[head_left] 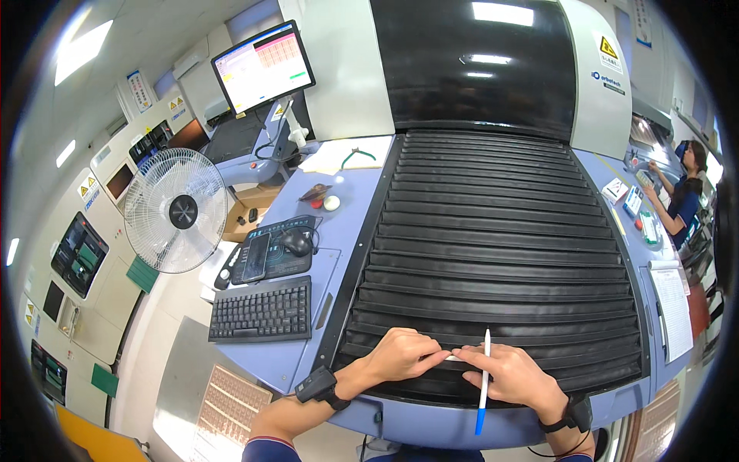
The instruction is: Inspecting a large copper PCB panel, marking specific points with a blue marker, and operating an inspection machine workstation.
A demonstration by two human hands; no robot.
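My left hand point(399, 355) is closed, its thumb and fingertips meeting the fingertips of my right hand above the near end of the black ribbed bellows cover point(500, 231). Between the fingertips a sliver of something small and white point(454, 357) shows, too little to name. My right hand point(512, 373) is curled, with a white pen point(485, 377) held between its fingers. The pen's blue end point(480, 422) points toward me and its dark tip points away. Each wrist wears a black band with a small box.
To the left lie a keyboard point(260, 309), a mouse point(296, 241), a phone point(255, 256) and green-handled pliers point(358, 158). A fan point(183, 212) and monitor point(264, 65) stand beyond. At right are a clipboard point(671, 308) and another person point(681, 196).
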